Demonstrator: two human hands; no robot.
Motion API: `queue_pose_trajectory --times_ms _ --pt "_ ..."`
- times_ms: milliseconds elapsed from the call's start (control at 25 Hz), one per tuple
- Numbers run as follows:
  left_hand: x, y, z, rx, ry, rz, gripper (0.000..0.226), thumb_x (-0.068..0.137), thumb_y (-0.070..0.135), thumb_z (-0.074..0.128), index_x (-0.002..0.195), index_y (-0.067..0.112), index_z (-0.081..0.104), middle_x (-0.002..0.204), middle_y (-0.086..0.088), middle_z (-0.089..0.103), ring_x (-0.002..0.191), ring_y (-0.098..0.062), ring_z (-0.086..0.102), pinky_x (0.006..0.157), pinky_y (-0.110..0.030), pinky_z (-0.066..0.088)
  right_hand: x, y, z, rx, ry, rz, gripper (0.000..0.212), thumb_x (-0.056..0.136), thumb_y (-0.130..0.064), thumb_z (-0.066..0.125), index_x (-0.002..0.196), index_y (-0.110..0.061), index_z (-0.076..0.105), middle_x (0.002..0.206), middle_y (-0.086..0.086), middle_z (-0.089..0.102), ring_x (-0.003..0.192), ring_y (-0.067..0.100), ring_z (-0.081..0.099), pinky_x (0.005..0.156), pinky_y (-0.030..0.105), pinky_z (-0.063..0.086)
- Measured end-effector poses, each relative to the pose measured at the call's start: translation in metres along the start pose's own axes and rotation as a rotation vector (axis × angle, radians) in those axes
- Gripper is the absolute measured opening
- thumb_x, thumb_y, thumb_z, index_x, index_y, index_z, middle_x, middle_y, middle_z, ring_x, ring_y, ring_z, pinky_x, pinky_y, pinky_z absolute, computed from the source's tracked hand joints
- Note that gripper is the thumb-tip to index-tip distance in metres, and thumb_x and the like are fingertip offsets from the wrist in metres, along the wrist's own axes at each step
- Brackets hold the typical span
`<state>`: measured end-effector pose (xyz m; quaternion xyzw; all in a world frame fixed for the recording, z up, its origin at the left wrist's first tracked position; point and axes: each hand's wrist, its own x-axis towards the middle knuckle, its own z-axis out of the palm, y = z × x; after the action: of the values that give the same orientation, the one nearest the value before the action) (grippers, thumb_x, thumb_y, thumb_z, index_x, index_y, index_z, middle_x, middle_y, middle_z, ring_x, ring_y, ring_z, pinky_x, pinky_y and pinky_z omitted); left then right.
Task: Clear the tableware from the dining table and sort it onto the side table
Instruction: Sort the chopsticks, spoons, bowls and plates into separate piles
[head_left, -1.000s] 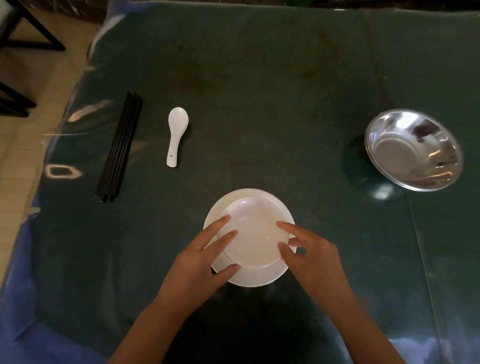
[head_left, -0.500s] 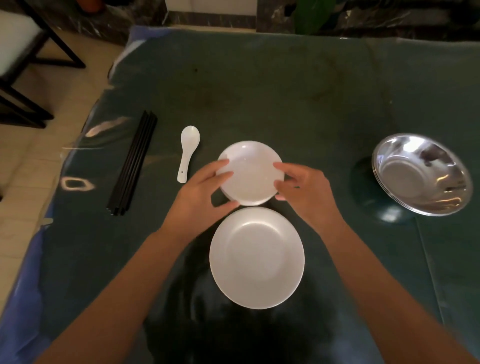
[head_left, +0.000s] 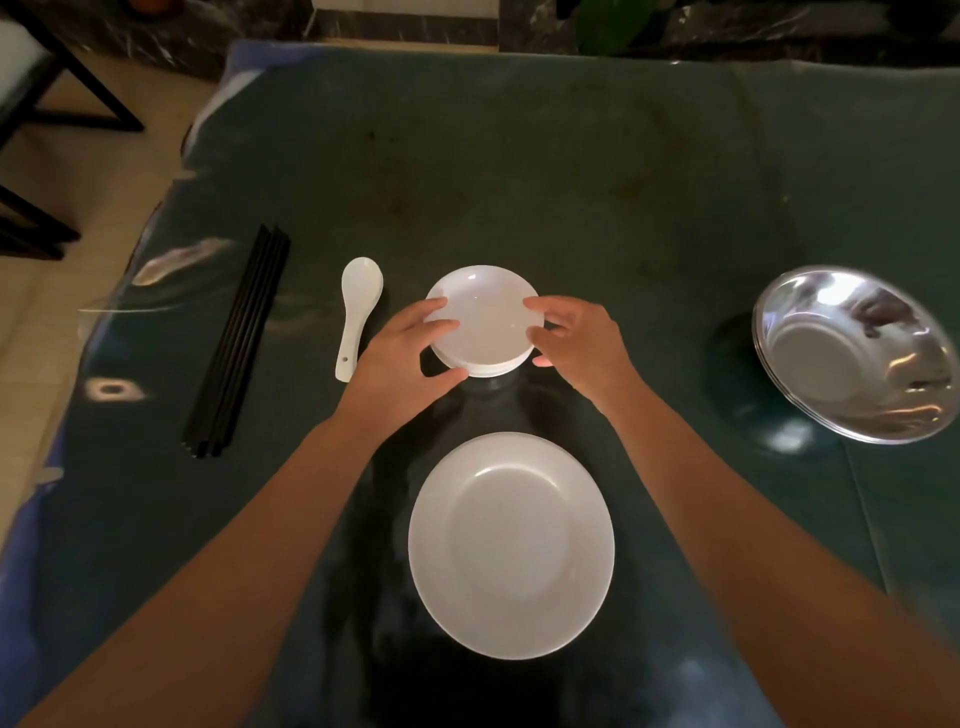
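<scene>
— What's the surface like?

— A table (head_left: 519, 171) under a dark green cloth with a glossy sheen, tiled floor and a dark chair frame (head_left: 62, 104) off to the left.

— And the hands?

— Both are on a small white bowl (head_left: 485, 322) near the middle. The left hand (head_left: 400, 358) grips its left rim, fingers over the top and thumb below; the right hand (head_left: 576, 343) clasps the right rim the same way. I can't tell whether the bowl rests on the cloth or is just lifted.

— Anything else laid out?

— A white plate (head_left: 511, 545) sits closer to the person, apart from the bowl. A white spoon (head_left: 358, 312) lies just left of the bowl, black chopsticks (head_left: 239, 343) in a bundle farther left. A shiny metal bowl (head_left: 852, 353) stands well off to the right.
</scene>
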<state>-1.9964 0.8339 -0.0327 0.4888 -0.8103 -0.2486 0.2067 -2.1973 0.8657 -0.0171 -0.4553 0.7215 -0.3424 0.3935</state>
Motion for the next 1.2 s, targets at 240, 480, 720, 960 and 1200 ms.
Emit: queue_pose_trajectory --times_ms 240,480,720,960,1200 --pt "-0.035 0.016 -0.010 0.135 -0.001 -0.088 0.068 0.085 0.028 0.061 0.143 0.027 0.025 0.154 -0.003 0.025 0.134 -0.019 0.035 0.100 -0.034 0.037 -0.036 0.013 -0.016 -0.194 -0.012 -0.064 0.059 0.081 -0.031 0.067 0.134 -0.029 0.042 0.139 -0.005 0.048 0.117 0.011 0.051 0.101 0.033 0.042" --pt "-0.124 0.023 -0.003 -0.278 -0.132 -0.727 0.032 0.084 0.024 0.062 0.116 0.020 0.060 0.106 0.000 0.068 0.085 -0.008 0.061 0.084 -0.028 0.046 -0.138 0.066 -0.028 -0.024 -0.051 0.324 0.044 0.080 -0.024 0.065 0.123 -0.025 0.055 0.115 -0.005 0.064 0.091 0.011 0.065 0.083 0.034 0.055" --pt "-0.147 0.035 0.001 -0.556 -0.173 -0.812 0.022 0.088 0.006 0.056 0.094 0.026 0.062 0.088 0.013 0.066 0.081 -0.005 0.063 0.055 -0.015 0.051 -0.183 0.084 -0.014 0.163 -0.081 0.440 0.031 0.082 -0.008 0.059 0.104 -0.030 0.064 0.085 -0.007 0.072 0.081 0.011 0.069 0.068 0.027 0.059" --pt "-0.151 0.042 0.001 -0.655 -0.068 -0.820 0.029 0.086 0.002 0.057 0.089 0.029 0.065 0.085 0.014 0.068 0.078 -0.004 0.064 0.051 -0.012 0.050 -0.183 0.088 -0.014 0.303 -0.070 0.420 0.038 0.081 0.002 0.057 0.086 -0.036 0.065 0.072 -0.011 0.072 0.072 0.005 0.070 0.057 0.017 0.056" --pt "-0.125 0.063 0.008 -0.768 -0.060 -0.778 0.035 0.085 0.001 0.058 0.082 0.034 0.068 0.074 0.020 0.073 0.072 0.000 0.069 0.051 -0.014 0.053 -0.173 0.091 -0.045 0.389 -0.026 0.370 0.041 0.083 0.004 0.056 0.086 -0.035 0.067 0.075 -0.010 0.075 0.074 0.007 0.071 0.057 0.017 0.055"
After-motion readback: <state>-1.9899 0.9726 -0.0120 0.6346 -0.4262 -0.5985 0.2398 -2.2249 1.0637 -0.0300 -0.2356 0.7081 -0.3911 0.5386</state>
